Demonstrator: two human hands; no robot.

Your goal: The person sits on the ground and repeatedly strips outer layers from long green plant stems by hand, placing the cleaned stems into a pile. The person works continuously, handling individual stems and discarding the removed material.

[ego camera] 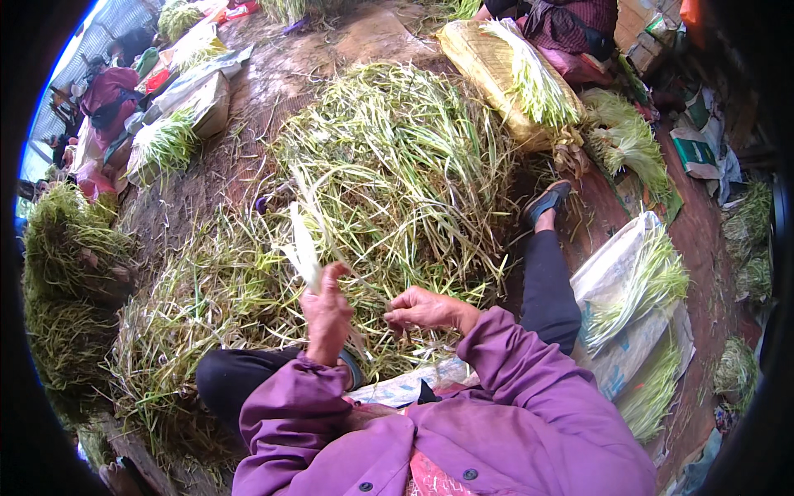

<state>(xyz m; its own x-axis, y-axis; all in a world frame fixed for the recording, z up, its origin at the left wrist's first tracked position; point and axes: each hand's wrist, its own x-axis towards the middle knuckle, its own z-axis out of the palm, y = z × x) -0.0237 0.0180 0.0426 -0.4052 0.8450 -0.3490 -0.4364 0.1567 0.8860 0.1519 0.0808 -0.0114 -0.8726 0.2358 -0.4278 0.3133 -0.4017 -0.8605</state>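
My left hand (325,313) is closed around a small bundle of pale, whitish leafy stalks (304,248), thumb uppermost, with the stalks pointing away from me. Beside it on the right, my right hand (428,310) has its thumb and fingertips pinched together. A thin strand (366,282) runs from near the bundle towards those fingertips; whether they grip it cannot be told. Both hands are above a large loose heap of green and yellowish stalks (397,173), which spreads in front of me and to the left.
Sorted pale stalks (639,285) lie on white woven sacking (595,266) at my right. Ahead right, a yellow sack (477,68) bears another bunch beside a seated person (564,28). Another person (108,99) sits far left. A dark green heap (68,266) stands at left.
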